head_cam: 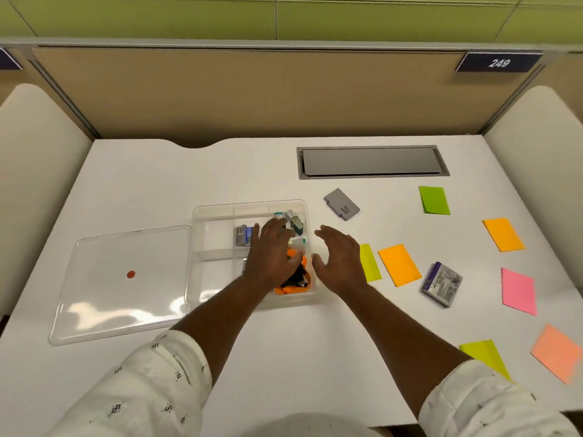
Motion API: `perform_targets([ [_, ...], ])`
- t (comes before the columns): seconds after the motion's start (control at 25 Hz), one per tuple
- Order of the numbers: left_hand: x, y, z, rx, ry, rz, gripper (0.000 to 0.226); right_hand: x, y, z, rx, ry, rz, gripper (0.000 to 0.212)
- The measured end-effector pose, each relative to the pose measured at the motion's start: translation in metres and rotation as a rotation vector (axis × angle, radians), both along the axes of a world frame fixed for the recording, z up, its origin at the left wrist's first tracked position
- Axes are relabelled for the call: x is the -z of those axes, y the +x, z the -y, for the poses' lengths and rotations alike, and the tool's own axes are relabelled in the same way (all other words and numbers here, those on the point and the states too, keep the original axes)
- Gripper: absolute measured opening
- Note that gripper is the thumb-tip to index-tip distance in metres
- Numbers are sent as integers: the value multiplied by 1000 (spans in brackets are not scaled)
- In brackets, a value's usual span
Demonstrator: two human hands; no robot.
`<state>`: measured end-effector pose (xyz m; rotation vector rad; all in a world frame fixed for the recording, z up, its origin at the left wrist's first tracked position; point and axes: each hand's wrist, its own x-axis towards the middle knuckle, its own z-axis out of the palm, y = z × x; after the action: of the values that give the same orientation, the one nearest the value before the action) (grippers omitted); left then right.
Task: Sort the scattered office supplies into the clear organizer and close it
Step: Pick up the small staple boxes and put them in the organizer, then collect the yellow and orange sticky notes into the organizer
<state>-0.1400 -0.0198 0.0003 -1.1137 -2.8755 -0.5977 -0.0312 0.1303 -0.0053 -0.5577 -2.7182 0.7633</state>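
The sorting looked roughly half done. The clear plastic divided organizer (202,216) sat open at the middle of the white desk (157,171), and its flat clear lid with a red dot (126,279) lay just beside it on the left, so closing was not yet possible.

Inside, the right-hand compartments held small grey and teal items (295,220) at the far end and orange and black pieces (298,279) at the near end; a small blue and silver box (243,235) sat in a middle compartment. What each piece was could not be told. The left compartments looked bare.

The left hand (272,257) rested palm down over the right compartments, fingers loosely together, holding nothing that showed. The right hand (339,263) hovered just outside the right wall, fingers spread and empty.

Still loose on the desk, by my judgement: 8 coloured paper notes, among them an orange note (399,264) and a pink note (519,291), a grey flat case (341,204) and a purple and grey printed box (442,288).
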Motion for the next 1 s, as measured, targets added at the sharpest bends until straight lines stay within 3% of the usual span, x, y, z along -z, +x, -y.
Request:
perform_targets([
  [0.44, -13, 72, -77, 130, 8, -57, 44, 5, 86, -77, 69, -6, 22, 56],
  [0.68, -6, 97, -107, 169, -98, 35, 52, 9, 107, -111, 66, -7, -6, 58],
  [1.0, 19, 103, -132, 160, -305, 180, 66, 14, 115, -151, 56, 0, 295, 67],
])
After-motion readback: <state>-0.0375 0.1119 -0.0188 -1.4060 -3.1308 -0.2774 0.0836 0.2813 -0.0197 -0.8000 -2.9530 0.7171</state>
